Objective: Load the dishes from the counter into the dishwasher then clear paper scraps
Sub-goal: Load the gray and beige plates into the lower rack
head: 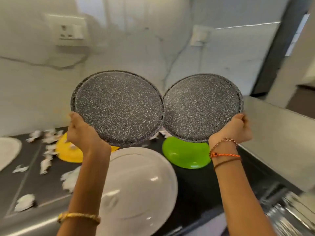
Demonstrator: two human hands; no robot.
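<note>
Above counter (196,184), two hand-held speckled plates (117,108).

We see two dark grey plates (117,108) (202,108) speckled white, a yellow bowl (68,152), a green bowl (185,155), a pale grey plate (139,184), and white paper scraps (49,142) on black counter (196,193).

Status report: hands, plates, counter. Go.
Left hand grips left speckled plate; right hand grips right one. Both raised. Paper scraps litter counter.

This is a home kitchen: a dark surface (196,193) carries plates and bowls beneath a pale wall with a switch-and-socket plate (71,31), and a metal dish rack (289,217) shows at lower right.
</note>
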